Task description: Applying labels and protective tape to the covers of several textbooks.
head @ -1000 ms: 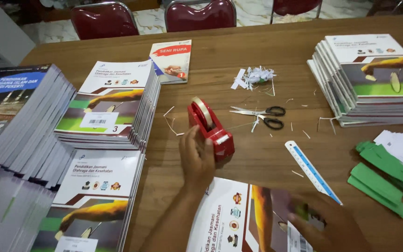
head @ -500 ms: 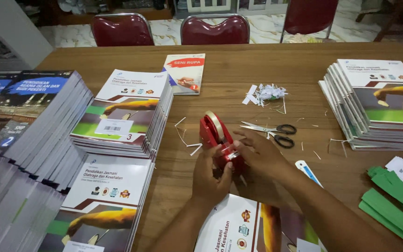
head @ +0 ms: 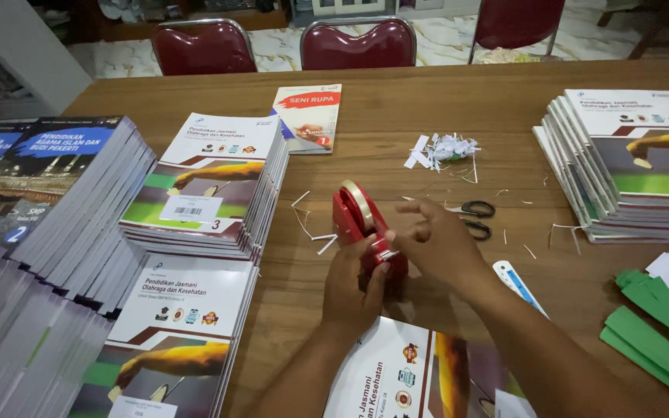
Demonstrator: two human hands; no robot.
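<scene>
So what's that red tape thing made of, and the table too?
The red tape dispenser looks like hard plastic: even colour and a slight shine on its moulded edges. The roll of tape on it seems pale and glossy. The table looks like wood or a wood-look top, brown with streaky grain and a dull sheen.

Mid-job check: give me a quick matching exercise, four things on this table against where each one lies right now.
Things:
1. tape dispenser
2. scissors
3. paper scraps
4. green slips

Places:
A. far side of the table, beyond the scissors
B. near right edge
C. between both hands
D. just beyond the right hand

Pairs: 1-C, 2-D, 3-A, 4-B. The left hand steadies the dispenser's base.
</scene>
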